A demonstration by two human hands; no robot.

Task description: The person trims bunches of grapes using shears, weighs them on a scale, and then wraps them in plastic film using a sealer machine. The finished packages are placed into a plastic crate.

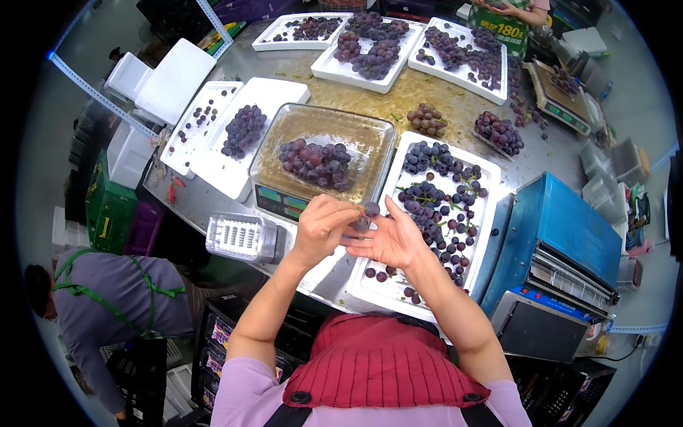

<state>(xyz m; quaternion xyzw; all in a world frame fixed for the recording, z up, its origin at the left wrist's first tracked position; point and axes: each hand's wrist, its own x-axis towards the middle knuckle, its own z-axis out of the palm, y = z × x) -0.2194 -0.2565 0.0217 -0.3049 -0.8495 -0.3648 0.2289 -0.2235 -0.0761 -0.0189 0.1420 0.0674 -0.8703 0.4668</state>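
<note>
Just in front of the scale, my left hand (324, 229) is closed in a pinch on a small sprig of dark grapes (371, 209). My right hand (391, 238) is palm up beside the sprig, its fingers spread and partly behind the grapes. Beyond both hands, a bunch of purple grapes (316, 164) rests on the glossy, wet-looking pan of the digital scale (377, 128). To the right, a white foam tray (487, 171) holds loose dark grapes and small clusters, and its near part lies under my right forearm.
Stacked clear plastic boxes (242, 238) stand at the table's left edge. A blue sealing machine (569, 228) is at the right. More white trays (384, 84) of grapes line the far side. One person bends at lower left; another person's hands show at the far right.
</note>
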